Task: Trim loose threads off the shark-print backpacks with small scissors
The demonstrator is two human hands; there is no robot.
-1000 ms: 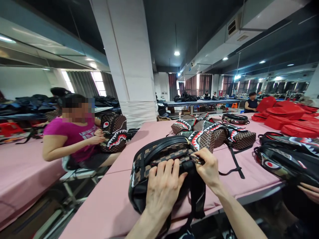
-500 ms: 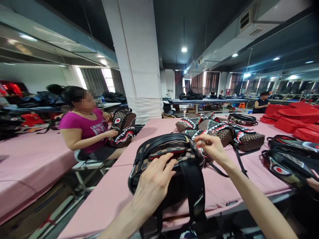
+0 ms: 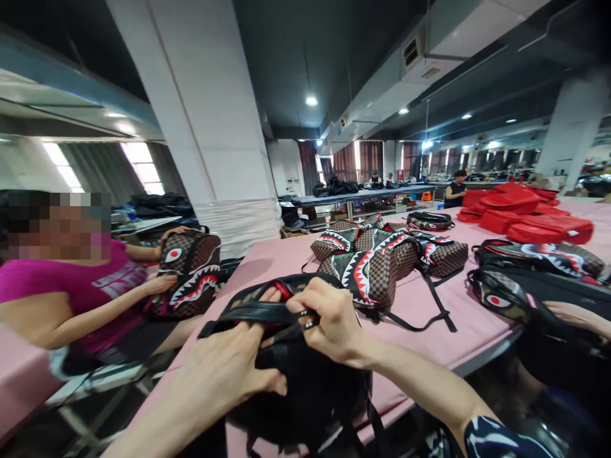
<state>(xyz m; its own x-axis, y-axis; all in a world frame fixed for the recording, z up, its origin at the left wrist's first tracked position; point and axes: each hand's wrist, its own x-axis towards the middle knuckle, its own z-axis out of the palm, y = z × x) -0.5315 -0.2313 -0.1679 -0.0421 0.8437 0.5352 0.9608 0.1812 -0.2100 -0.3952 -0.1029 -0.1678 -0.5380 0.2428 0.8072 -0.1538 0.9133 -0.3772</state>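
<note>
A dark backpack (image 3: 305, 388) with a checkered front and a red lining stands upright at the near edge of the pink table (image 3: 267, 254), its black back panel facing me. My left hand (image 3: 238, 362) is at its top, fingers reaching under a black strap into the opening, thumb apart on the back panel. My right hand (image 3: 329, 318) is closed at the top right of the opening, pinching the bag's edge near some small shiny metal parts. The tips of the left fingers are partly hidden by the strap.
Checkered shark-mouth backpacks (image 3: 365, 273) lie just beyond, a loose strap trailing right. Red bags (image 3: 520, 210) are piled farther back. At left a person in a pink shirt (image 3: 114, 280) holds a similar backpack (image 3: 191, 273). Another person's hand (image 3: 580, 318) touches a bag at right.
The backpack has turned so its black back faces me. My left hand has slipped its fingers into the opening, and my right hand has closed on the top edge. The view has swung right.
</note>
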